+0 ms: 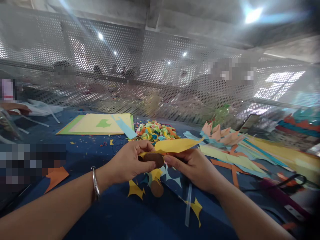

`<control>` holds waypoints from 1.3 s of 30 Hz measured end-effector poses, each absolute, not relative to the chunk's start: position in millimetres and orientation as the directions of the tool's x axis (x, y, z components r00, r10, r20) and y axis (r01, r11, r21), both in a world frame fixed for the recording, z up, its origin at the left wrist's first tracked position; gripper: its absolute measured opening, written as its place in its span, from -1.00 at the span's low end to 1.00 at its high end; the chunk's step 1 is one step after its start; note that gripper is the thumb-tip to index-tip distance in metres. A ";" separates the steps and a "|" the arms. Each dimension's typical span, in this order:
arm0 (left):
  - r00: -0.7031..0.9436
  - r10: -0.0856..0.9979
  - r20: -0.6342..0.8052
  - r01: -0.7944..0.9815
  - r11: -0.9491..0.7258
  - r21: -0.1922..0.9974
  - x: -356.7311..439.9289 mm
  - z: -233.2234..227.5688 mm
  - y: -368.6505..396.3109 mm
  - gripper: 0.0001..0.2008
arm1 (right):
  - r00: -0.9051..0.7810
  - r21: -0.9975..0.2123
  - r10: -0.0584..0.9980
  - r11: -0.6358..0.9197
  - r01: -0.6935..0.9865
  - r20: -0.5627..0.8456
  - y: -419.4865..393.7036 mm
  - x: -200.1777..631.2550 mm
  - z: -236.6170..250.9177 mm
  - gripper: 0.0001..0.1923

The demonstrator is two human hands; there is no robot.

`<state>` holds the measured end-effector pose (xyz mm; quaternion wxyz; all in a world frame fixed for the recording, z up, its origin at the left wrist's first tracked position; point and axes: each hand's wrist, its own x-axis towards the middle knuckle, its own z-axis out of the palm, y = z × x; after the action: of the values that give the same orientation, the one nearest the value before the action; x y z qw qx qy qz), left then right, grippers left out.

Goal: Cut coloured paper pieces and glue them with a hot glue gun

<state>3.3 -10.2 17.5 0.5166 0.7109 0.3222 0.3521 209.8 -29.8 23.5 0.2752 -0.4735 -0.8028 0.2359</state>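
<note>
My left hand [135, 160] pinches a brown round disc [154, 160] together with one end of a yellow paper strip [175, 145]. My right hand [193, 166] is closed on the strip's underside, its thumb near the disc's right edge. Both hands are raised a little over the table. Below them lies a second brown disc [157, 189], among yellow paper scraps [136, 190] and pale blue scraps [173, 180]. A clear thin stick [188, 205] rests beneath my right hand.
Stacked paper sheets [82, 124] and a heap of colourful cuttings [157, 131] lie behind my hands. At right are paper strips [230, 156], peach pointed paper pieces [217, 131] and a purple tool [282, 198] beside a black cord. Another person's hand [18, 108] is at far left.
</note>
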 end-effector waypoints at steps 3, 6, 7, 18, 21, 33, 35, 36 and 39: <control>0.538 0.830 0.145 0.096 -0.232 0.968 2.8 16.1 -8.1 -0.89 | -0.387 -0.660 0.896 0.428 0.618 0.219 -29.9 210.5 22.5 -0.56; 0.539 0.835 0.108 0.083 -0.181 0.980 2.4 15.2 -6.9 -0.87 | -0.384 -0.663 0.896 0.428 0.614 0.223 -29.8 211.3 21.9 -0.59; 0.537 0.838 0.102 0.083 -0.172 0.982 2.5 15.2 -6.8 -0.87 | -0.388 -0.662 0.895 0.430 0.613 0.222 -29.7 211.4 21.8 -0.59; 0.545 0.832 0.106 0.057 -0.163 0.985 2.8 15.9 -6.5 -0.90 | -0.394 -0.653 0.889 0.443 0.614 0.233 -30.1 209.7 22.1 -0.57; 0.555 0.823 0.117 0.045 -0.170 0.984 2.7 16.8 -6.5 -0.92 | -0.402 -0.648 0.888 0.444 0.619 0.225 -30.0 209.9 22.6 -0.56; 0.490 0.864 0.117 -0.029 -0.118 0.993 6.9 14.2 -8.4 -0.94 | -0.371 -0.651 0.895 0.438 0.619 0.250 -29.6 211.7 22.1 -0.54; 0.487 0.865 0.117 -0.066 -0.097 0.993 8.6 12.9 -9.8 -0.92 | -0.365 -0.659 0.896 0.436 0.613 0.253 -29.5 211.3 21.5 -0.54; 0.487 0.865 0.120 -0.081 -0.092 0.992 9.5 12.2 -10.6 -0.92 | -0.365 -0.662 0.896 0.435 0.611 0.252 -29.4 211.1 21.3 -0.54; 0.499 0.856 0.132 -0.132 -0.075 0.988 11.8 10.4 -12.8 -0.93 | -0.370 -0.666 0.898 0.427 0.612 0.236 -29.3 211.0 21.5 -0.52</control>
<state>11.8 -12.8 10.4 0.6122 0.6122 0.2958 0.4036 211.0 -29.3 21.5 0.2952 -0.4771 -0.7915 0.2426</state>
